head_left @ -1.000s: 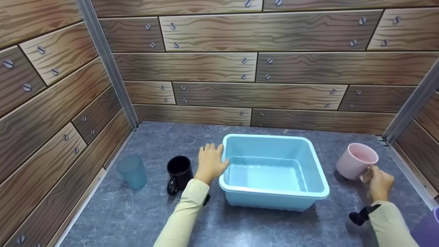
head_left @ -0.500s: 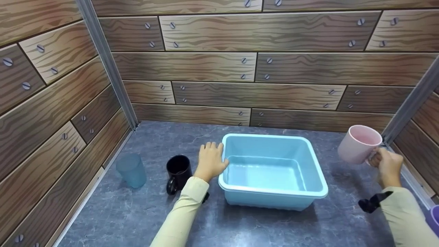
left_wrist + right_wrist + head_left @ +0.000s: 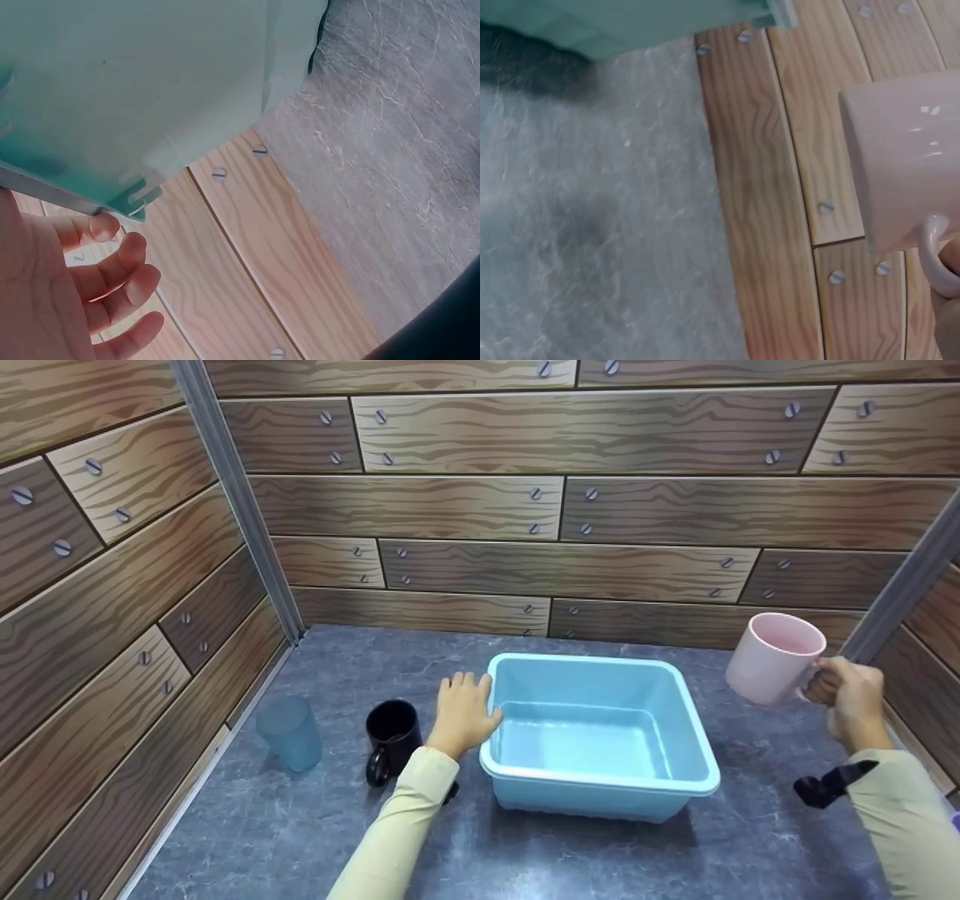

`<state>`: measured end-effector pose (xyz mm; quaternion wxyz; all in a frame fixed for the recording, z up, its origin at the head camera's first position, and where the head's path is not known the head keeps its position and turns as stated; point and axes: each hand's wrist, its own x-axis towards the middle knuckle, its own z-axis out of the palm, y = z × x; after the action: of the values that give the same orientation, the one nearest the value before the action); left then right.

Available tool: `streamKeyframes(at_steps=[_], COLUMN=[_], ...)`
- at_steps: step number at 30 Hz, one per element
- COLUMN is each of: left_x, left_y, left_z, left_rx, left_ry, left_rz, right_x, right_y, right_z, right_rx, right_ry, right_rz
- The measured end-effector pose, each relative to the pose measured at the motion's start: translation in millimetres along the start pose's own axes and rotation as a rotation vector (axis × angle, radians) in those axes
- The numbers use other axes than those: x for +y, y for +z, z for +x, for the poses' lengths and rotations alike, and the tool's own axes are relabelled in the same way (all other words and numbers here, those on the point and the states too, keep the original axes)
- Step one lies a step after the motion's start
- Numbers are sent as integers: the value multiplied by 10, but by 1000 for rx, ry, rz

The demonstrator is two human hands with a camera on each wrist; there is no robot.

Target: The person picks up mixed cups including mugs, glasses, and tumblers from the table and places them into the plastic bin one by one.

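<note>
A pink mug point(image 3: 772, 664) hangs above the table at the right, its mouth tipped a little toward the camera. My right hand point(image 3: 855, 697) grips it by the handle; the right wrist view shows the curved handle point(image 3: 931, 259) with fingers at it. In the middle stands a light blue plastic basin point(image 3: 600, 795) with nothing inside. On its left rim rests my left hand point(image 3: 461, 716), fingers extended. In the left wrist view, the fingers point(image 3: 112, 281) lie loosely bent just below the rim point(image 3: 67, 201).
Left of the basin stands a black mug point(image 3: 394, 731), close to my left forearm. Farther left is a translucent blue cup point(image 3: 291, 733). A sliver of something purple point(image 3: 955, 820) shows at the right edge. Wood-patterned walls point(image 3: 465, 502) enclose the grey table point(image 3: 375, 660).
My right hand has lifted the pink mug off the table, up and away, then slightly left toward the basin. My left hand has stayed on the rim.
</note>
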<state>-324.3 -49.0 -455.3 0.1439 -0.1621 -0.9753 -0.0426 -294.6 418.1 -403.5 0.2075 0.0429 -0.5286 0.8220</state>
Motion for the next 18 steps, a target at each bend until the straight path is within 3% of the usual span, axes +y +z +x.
streamKeyframes(at_steps=[9, 18], left_x=[7, -2], left_y=[16, 47], left_z=[-7, -5], left_rx=[18, 33], left_ry=[0, -6], left_rz=[8, -2], right_x=[-131, -189], right_y=[180, 360], right_z=[16, 21], right_rx=[-183, -342], right_ry=[-14, 48], right_rz=[74, 122])
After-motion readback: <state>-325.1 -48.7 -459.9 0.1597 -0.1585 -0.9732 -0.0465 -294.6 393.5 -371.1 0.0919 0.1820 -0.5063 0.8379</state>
